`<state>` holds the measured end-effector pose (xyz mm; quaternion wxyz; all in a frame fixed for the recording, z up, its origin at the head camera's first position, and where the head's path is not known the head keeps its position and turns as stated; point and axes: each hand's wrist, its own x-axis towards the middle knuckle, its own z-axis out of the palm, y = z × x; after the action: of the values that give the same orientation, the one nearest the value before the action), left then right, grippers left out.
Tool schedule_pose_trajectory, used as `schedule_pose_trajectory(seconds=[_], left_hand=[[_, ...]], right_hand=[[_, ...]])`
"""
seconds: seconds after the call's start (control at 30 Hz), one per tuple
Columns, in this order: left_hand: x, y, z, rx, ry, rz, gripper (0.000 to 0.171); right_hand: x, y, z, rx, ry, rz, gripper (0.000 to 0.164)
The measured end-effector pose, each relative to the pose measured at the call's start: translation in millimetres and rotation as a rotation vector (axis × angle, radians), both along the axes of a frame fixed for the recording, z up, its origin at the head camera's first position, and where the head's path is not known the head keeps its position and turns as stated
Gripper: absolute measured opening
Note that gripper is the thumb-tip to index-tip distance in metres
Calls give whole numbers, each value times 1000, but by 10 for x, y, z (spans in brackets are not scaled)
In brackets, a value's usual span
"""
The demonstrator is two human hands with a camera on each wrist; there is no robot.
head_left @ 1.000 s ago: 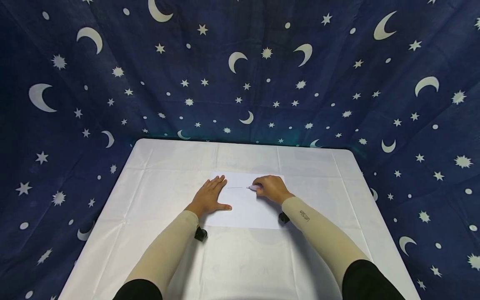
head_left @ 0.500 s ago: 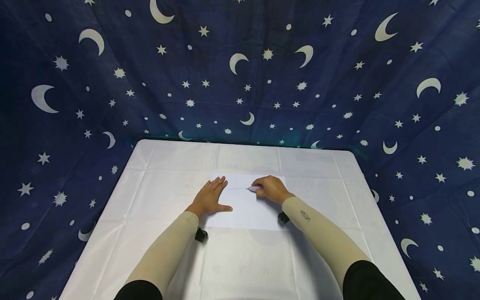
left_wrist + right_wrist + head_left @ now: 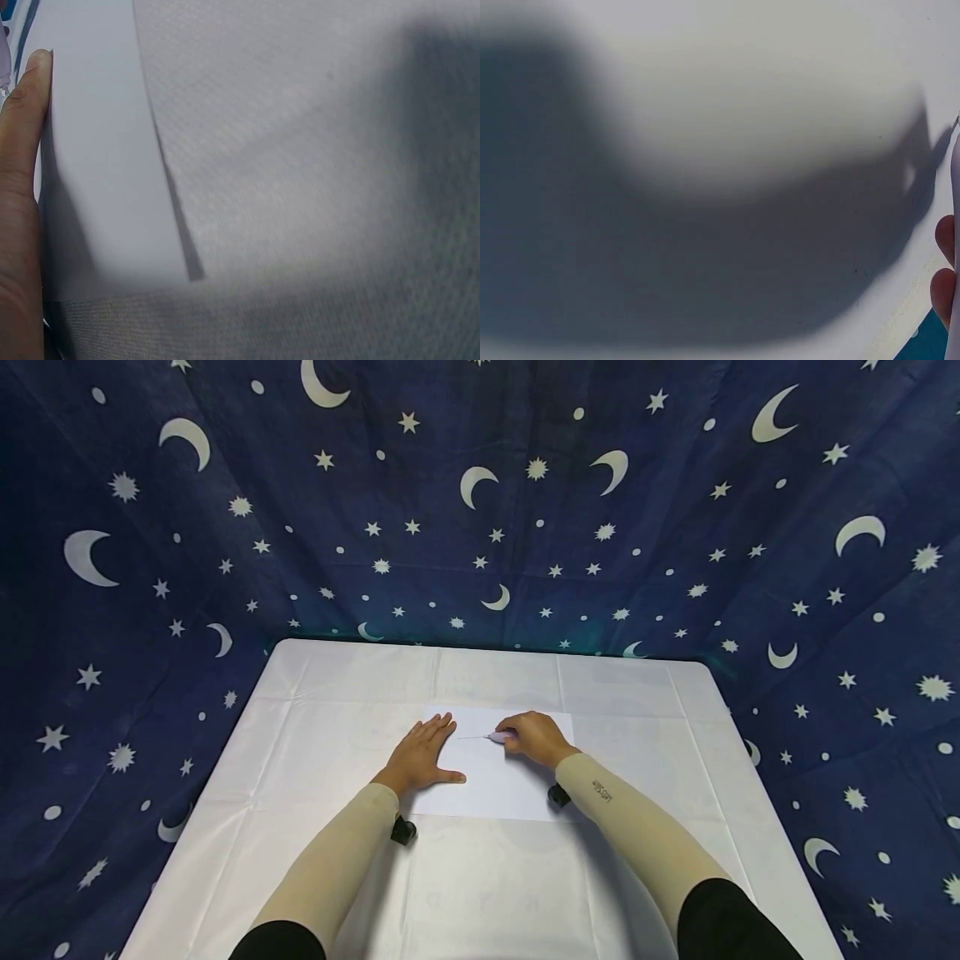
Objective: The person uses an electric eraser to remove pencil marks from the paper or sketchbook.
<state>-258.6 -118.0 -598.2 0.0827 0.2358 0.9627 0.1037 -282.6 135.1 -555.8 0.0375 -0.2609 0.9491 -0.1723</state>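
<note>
A white sheet of paper (image 3: 487, 785) lies on the table in the head view. My left hand (image 3: 420, 753) rests flat on its left part, fingers spread and thumb pointing right. In the left wrist view the thumb (image 3: 21, 127) lies along the paper (image 3: 105, 150). With my right hand (image 3: 536, 737) I pinch a pale lilac pen (image 3: 499, 737), its narrow tip pointing left. That tip is right at the end of a thin dark line (image 3: 471, 737) on the paper. At the right wrist view's edge show the pen's body (image 3: 955, 195) and two fingertips (image 3: 944, 296).
A white cloth with fold creases covers the table (image 3: 337, 693). Behind and at both sides hangs a dark blue curtain (image 3: 435, 468) with moons and stars. Small black cameras (image 3: 403, 830) sit under both wrists.
My right hand has shifted slightly left, carrying the pen tip left along the line. My left hand has stayed in place on the paper.
</note>
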Motion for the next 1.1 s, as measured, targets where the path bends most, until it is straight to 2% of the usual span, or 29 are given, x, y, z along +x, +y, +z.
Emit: schedule_pose_trajectory(seconds=[0.47,1.1], left_hand=[[-9,-16,-28,32,17,-9,110],[-9,-4,-11,6,0,-6,110]], right_hand=[[2,106,14,14,15,-20,25],[-21,-37,-8,16,37,18,25]])
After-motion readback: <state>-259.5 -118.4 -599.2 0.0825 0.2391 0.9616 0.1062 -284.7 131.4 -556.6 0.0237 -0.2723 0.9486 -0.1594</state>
